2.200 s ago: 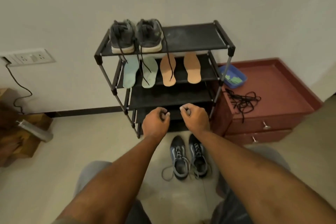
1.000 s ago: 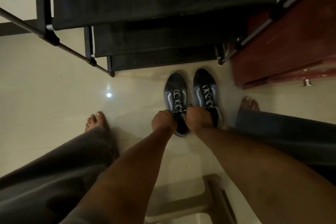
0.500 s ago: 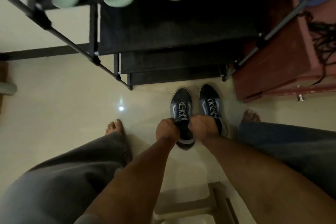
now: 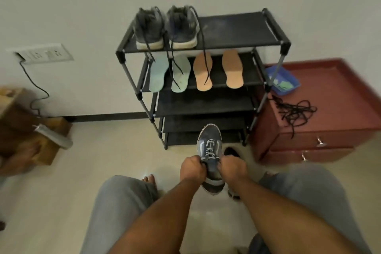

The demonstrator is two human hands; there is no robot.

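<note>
Reaching forward with both arms. Gripping the blue shoe [image 4: 209,140] with the left hand [image 4: 192,168] on its left side and the right hand [image 4: 233,168] on its right, with curled fingers by the white laces. Held up off the floor, toe pointing at the shoe rack [image 4: 237,27]. Dark blue with a pale sole.

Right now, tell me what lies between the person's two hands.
The head view shows the blue low-top sneaker with pale laces between the left hand and the right hand; each grips it by its collar.
</note>
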